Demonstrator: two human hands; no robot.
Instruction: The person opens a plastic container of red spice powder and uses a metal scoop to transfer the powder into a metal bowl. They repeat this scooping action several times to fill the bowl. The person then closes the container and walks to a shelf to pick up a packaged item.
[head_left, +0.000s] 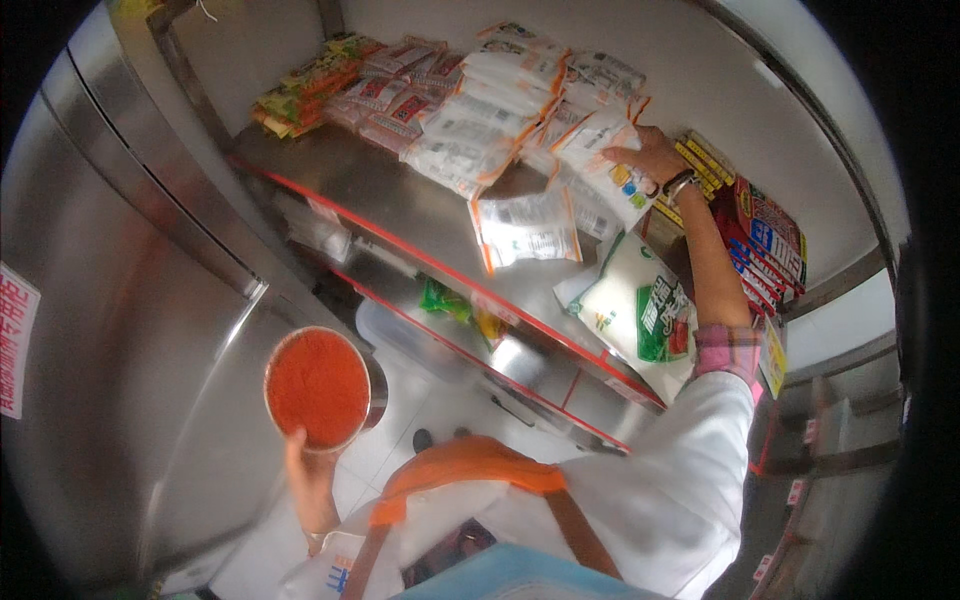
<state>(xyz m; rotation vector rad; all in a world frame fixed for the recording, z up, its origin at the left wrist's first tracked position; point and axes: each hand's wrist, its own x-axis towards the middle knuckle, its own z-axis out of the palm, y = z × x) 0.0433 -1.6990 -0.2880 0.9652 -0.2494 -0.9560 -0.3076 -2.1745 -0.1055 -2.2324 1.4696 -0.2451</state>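
My left hand (309, 480) holds a round metal container (377, 390) filled nearly to its rim with red-orange powder (319, 386). The thumb lies over the near rim. At the back of the upper metal shelf, my right hand (651, 156) grips the upper edge of a white plastic packet (600, 154) with orange trim. Its fingertips are partly hidden. In front of that packet, another orange-edged packet (527, 229) lies flat. A large white-and-green bag (634, 307) rests below my right forearm at the shelf's front.
Several stacked white packets (480, 120), pinkish packets (397, 94) and yellow-orange packets (315, 82) line the shelf's back. Red boxes (765, 232) stand at right. A red strip (420, 255) edges the shelf. Lower down is a green packet (446, 300). A stainless-steel door (135, 315) stands at left.
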